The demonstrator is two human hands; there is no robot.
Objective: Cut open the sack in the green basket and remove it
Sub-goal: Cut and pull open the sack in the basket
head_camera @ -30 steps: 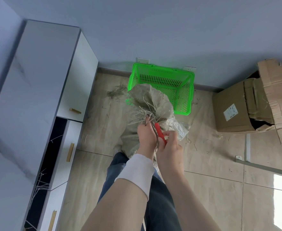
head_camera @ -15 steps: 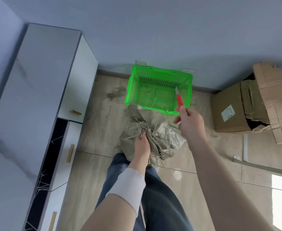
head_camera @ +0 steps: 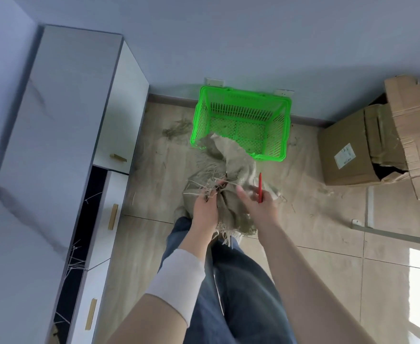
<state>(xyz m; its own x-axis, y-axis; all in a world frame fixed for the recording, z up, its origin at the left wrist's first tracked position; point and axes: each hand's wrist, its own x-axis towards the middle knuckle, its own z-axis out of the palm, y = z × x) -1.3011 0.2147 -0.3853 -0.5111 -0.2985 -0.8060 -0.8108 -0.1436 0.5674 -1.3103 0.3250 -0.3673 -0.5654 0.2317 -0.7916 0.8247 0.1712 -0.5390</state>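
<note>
Hanging bunched outside the green basket (head_camera: 241, 115), the sack (head_camera: 231, 175) droops over its near rim above the floor (head_camera: 315, 207). The left hand (head_camera: 205, 209) clutches its frayed neck; the right hand (head_camera: 256, 204) pinches a red cutter (head_camera: 260, 187), fingers touching the cloth.

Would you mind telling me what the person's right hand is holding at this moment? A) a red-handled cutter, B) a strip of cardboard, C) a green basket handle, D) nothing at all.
A: the right hand grips a red-handled cutter beside the sack, which the left hand clutches.
</note>
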